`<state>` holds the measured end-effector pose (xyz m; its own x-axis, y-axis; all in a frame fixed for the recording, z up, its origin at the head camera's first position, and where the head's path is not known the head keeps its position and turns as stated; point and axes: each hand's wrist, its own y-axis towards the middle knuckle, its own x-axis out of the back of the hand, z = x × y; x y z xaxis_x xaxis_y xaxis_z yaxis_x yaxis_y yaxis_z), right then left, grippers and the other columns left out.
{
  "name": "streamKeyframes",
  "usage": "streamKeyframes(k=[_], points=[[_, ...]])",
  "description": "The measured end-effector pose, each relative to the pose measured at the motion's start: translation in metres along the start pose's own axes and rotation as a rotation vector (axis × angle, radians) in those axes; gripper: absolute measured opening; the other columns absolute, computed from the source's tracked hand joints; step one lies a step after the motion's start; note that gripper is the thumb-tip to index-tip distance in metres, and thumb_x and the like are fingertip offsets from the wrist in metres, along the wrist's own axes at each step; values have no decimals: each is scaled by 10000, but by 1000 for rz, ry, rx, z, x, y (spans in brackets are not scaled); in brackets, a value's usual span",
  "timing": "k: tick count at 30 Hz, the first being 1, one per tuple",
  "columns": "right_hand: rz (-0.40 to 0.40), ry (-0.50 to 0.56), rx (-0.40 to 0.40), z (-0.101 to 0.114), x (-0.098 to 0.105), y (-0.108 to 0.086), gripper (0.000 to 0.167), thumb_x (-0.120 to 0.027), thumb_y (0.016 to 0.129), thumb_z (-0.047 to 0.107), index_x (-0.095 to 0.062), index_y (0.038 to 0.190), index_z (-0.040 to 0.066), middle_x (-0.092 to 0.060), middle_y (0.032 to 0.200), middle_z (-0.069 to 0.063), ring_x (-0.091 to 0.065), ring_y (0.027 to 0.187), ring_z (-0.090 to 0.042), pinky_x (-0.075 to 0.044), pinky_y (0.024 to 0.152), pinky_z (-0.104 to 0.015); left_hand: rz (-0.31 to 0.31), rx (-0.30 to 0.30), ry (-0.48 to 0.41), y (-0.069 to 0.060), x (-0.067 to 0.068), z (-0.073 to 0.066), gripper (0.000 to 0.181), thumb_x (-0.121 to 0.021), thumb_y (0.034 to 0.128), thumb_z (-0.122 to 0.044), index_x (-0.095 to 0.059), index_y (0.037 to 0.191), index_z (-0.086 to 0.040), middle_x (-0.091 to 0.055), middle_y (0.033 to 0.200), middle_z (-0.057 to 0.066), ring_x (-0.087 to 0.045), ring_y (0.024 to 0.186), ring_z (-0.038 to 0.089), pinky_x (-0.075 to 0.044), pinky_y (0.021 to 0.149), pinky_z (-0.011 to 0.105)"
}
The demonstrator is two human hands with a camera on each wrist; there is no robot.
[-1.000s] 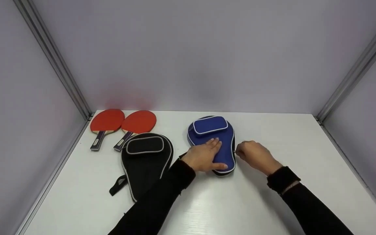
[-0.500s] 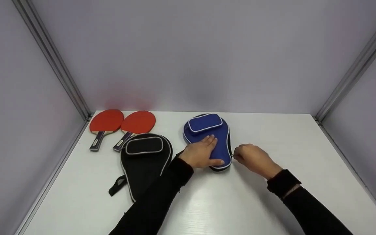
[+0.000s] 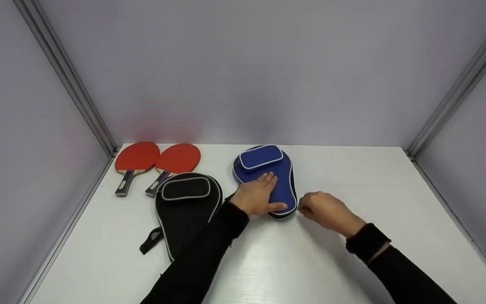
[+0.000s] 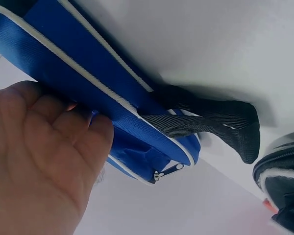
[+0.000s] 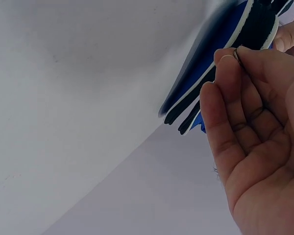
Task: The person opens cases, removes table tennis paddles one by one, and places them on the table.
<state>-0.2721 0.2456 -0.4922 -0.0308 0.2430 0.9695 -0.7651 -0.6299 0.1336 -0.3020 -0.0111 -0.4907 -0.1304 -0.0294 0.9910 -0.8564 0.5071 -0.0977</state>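
Note:
A blue paddle-shaped case (image 3: 283, 185) with white piping lies on the table, its small pocket toward the back wall. My left hand (image 3: 256, 197) rests flat on it with the fingers spread. At the case's right edge, my right hand (image 3: 327, 210) has curled fingers. The right wrist view shows thumb and forefinger of this hand (image 5: 259, 117) pinching a small metal zipper pull (image 5: 237, 57) at the side of the case (image 5: 206, 63). In the left wrist view a black strap (image 4: 210, 117) and another zipper pull (image 4: 172, 170) show on the case.
To the left lies a black case (image 3: 188, 215) with white piping and a strap (image 3: 152, 240). Behind it are two red table tennis paddles (image 3: 137, 156), (image 3: 179, 158) side by side on the white table (image 3: 352, 169). Grey walls stand at the back and both sides.
The blue case has shifted left and slightly toward the back wall, with my left hand on it. My right hand has moved nearer to me along the case's right edge.

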Motion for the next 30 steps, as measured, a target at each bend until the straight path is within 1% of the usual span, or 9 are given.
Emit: streamKeyframes(k=[9,16,19,20,22,23,25,29,30], points=[[-18,-9,-15,-10,2,-3,69,-852,1016,-21,-884,1014,40,-865,963,-68,-836,880,-216,-719,788,-406,-31,37,262,-3,-2,-11,1016,-372,1148,-856,-390,1844,-116,-395,1925,71,-397,1800,226,-366,1472,382],[-33,-15,-50,-23,7,-6,82,-856,1011,-27,-881,1006,51,-870,981,-70,-836,895,-215,-721,796,-423,0,-25,379,-8,0,-12,932,-289,1190,-800,-339,1868,-162,-341,1950,18,-337,1822,176,-307,1494,356],[-38,-16,-75,-29,8,-8,80,-851,1017,-28,-880,1015,46,-871,993,-81,-840,911,-221,-725,806,-427,-10,-61,380,-2,-8,-6,922,-261,1192,-801,-341,1869,-180,-354,1945,-2,-343,1819,162,-301,1494,347],[-36,-13,-85,-31,9,-9,81,-849,1019,-29,-880,1018,46,-871,995,-81,-838,909,-217,-724,803,-427,-25,-76,362,4,-16,-1,926,-244,1190,-809,-344,1869,-188,-361,1942,-9,-346,1817,158,-292,1497,344],[-35,-9,-105,-35,9,-9,78,-848,1020,-28,-882,1026,42,-874,1005,-86,-841,919,-231,-728,815,-440,-20,-95,371,3,-16,0,917,-256,1193,-802,-343,1869,-190,-366,1939,-13,-349,1815,156,-282,1501,344],[-35,-6,-114,-37,10,-8,77,-845,1021,-29,-883,1031,38,-875,1010,-90,-844,926,-241,-730,824,-451,-32,-111,360,10,-25,5,933,-238,1183,-822,-342,1871,-201,-365,1939,-21,-344,1817,152,-265,1507,342],[-36,-4,-127,-41,10,-8,80,-842,1021,-32,-886,1040,32,-878,1019,-96,-848,938,-260,-733,838,-470,-21,-128,362,11,-26,7,935,-267,1180,-826,-340,1871,-200,-357,1940,-23,-329,1822,153,-236,1516,341],[-36,-12,-151,-47,12,-5,80,-834,1026,-29,-884,1054,27,-875,1031,-110,-851,957,-289,-734,859,-498,-20,-163,396,2,-14,2,917,-275,1188,-812,-348,1867,-200,-365,1934,-40,-340,1814,134,-233,1513,327],[-35,-16,-156,-49,13,-5,79,-831,1028,-30,-882,1050,27,-872,1029,-111,-846,954,-286,-731,857,-499,-10,-168,405,-7,-4,-2,893,-299,1200,-785,-353,1864,-190,-370,1931,-36,-349,1810,134,-245,1511,331]])
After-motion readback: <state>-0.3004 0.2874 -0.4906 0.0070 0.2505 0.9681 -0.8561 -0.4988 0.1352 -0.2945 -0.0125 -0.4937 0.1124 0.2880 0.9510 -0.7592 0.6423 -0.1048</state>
